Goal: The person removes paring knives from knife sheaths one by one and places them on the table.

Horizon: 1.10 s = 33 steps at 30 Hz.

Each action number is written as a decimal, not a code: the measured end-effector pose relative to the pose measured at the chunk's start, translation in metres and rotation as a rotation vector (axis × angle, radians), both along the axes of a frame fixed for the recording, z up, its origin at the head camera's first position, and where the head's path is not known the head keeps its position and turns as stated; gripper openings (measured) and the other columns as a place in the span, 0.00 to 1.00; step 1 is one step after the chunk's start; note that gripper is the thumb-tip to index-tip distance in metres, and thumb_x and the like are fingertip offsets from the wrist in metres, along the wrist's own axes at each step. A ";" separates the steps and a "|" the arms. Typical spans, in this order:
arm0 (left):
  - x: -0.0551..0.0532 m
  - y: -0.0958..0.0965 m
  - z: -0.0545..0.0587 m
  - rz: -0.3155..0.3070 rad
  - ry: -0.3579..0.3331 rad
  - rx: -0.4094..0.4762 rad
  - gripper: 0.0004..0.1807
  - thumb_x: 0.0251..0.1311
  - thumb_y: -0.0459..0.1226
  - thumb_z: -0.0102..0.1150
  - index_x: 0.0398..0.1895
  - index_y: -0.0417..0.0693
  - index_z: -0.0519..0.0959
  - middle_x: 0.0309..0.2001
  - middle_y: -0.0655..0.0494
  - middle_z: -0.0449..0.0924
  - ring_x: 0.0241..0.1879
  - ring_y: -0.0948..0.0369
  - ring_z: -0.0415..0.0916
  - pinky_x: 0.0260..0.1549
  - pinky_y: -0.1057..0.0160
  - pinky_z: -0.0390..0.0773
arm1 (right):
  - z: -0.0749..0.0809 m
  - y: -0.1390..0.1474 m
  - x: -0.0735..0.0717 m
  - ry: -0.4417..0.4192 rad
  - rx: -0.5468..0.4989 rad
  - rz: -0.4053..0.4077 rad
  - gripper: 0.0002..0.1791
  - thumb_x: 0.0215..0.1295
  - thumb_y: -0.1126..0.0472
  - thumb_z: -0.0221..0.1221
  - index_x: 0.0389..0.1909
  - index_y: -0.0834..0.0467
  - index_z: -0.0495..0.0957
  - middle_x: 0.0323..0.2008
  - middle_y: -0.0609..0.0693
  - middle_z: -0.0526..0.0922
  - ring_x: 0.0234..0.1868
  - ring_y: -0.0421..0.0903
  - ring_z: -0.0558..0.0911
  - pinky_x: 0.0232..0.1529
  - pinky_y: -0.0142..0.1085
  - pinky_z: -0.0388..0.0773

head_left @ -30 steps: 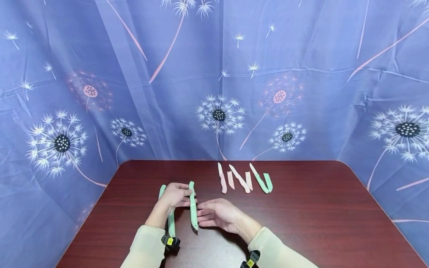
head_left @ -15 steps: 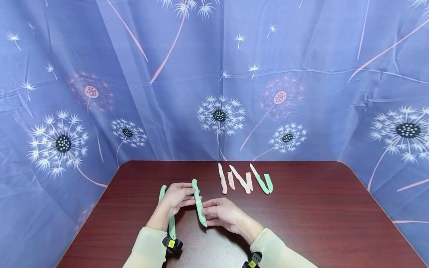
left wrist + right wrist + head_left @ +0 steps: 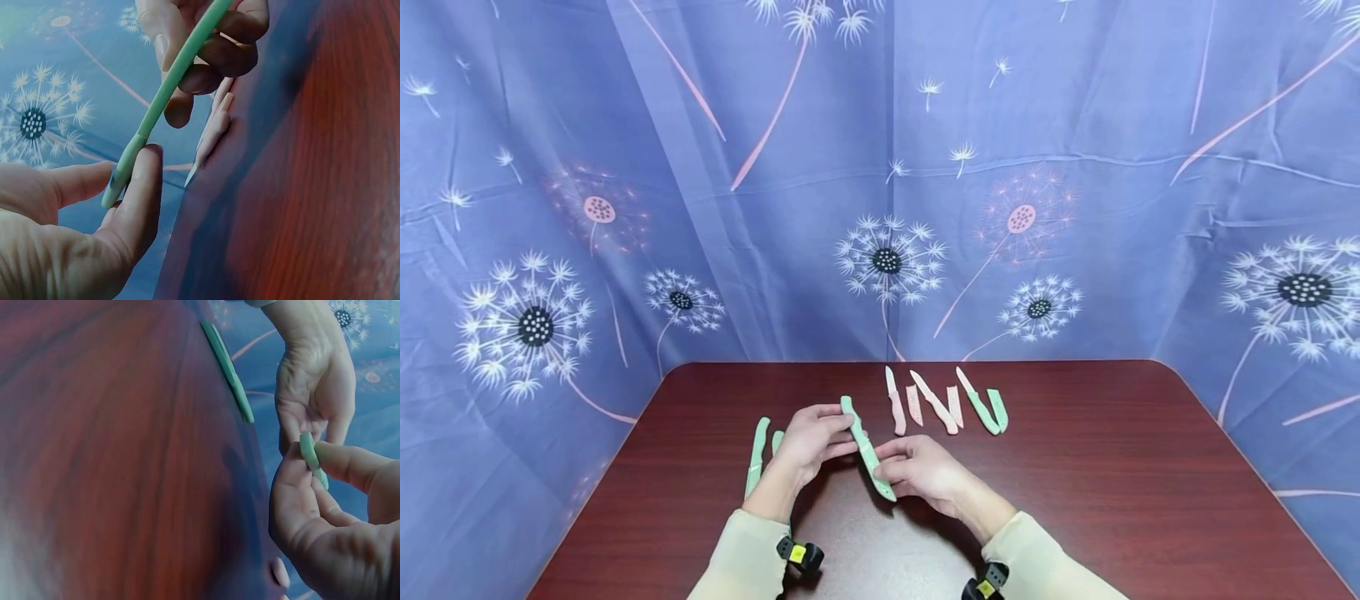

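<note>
1. Between both hands, above table (image 3: 1112, 483): green sheathed knife (image 3: 862, 443), slanted
2. Left hand (image 3: 807, 439) pinches handle (image 3: 855, 424) between thumb and fingers
3. Right hand (image 3: 934, 475) pinches sheath (image 3: 870, 462) near tip
4. Two green handles (image 3: 758, 446) on table, left of left hand

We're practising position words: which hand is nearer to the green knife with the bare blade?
Right. The right hand is below-left of the bare-bladed green knife in the head view, apart from it; the left hand is farther left.
</note>
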State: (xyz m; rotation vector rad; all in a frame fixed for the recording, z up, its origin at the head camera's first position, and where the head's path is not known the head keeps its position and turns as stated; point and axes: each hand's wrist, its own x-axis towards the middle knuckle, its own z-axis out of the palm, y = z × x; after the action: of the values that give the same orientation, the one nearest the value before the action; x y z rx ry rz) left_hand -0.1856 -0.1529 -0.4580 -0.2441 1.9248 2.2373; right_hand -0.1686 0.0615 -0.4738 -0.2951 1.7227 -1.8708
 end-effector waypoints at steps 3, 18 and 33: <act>0.001 0.006 0.002 0.011 0.014 -0.008 0.21 0.72 0.27 0.61 0.63 0.25 0.71 0.52 0.34 0.83 0.41 0.54 0.85 0.48 0.51 0.88 | 0.003 0.009 -0.002 0.033 0.035 -0.004 0.21 0.66 0.73 0.63 0.58 0.76 0.77 0.43 0.59 0.88 0.40 0.44 0.86 0.43 0.39 0.86; 0.002 0.029 0.011 -0.041 0.101 -0.006 0.16 0.66 0.21 0.66 0.54 0.28 0.73 0.40 0.43 0.82 0.37 0.55 0.87 0.45 0.54 0.88 | 0.023 0.056 -0.016 0.559 0.413 0.018 0.08 0.65 0.70 0.68 0.44 0.62 0.88 0.33 0.47 0.86 0.34 0.41 0.81 0.34 0.32 0.77; 0.007 0.040 0.015 -0.091 0.429 -0.542 0.15 0.59 0.27 0.75 0.49 0.41 0.85 0.38 0.54 0.87 0.37 0.57 0.85 0.41 0.61 0.84 | 0.033 0.068 -0.015 0.945 0.682 -0.058 0.08 0.66 0.71 0.69 0.40 0.54 0.88 0.34 0.42 0.88 0.38 0.36 0.83 0.42 0.37 0.82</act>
State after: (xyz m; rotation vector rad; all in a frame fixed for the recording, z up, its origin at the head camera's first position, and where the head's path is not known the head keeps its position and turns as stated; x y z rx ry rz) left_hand -0.1789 -0.1131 -0.4426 0.2773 2.6787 1.7679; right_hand -0.1831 0.1295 -0.4409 -0.9450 2.8681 -1.0747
